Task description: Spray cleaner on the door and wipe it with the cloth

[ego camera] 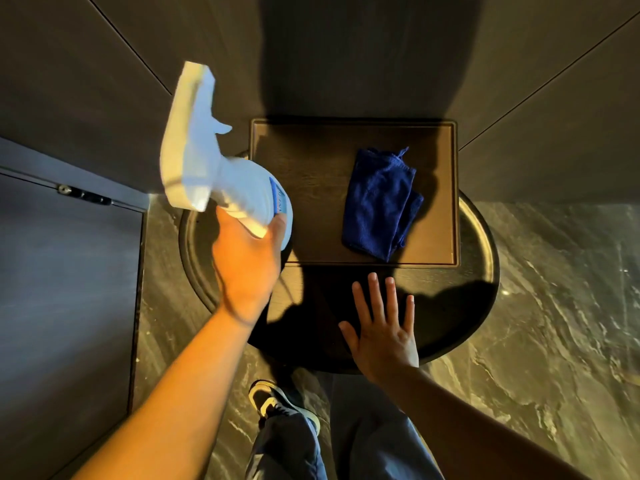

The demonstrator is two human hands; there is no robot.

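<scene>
My left hand [246, 261] grips the body of a white spray bottle [204, 157] and holds it up in the air, its nozzle head pointing up and away toward the dark wall. The bottle looks blurred. A folded dark blue cloth [379, 202] lies on a rectangular wooden tray [301, 188], to the right of the bottle. My right hand [384, 327] hovers flat with fingers spread over the round dark table [481, 244], just below the cloth and holding nothing. A dark door [65, 289] with a metal hinge fitting fills the left side.
Dark panelled walls [554, 98] rise behind the table. The floor [554, 323] is marbled stone. My legs in blue trousers and one sneaker [273, 403] stand close against the table's near edge.
</scene>
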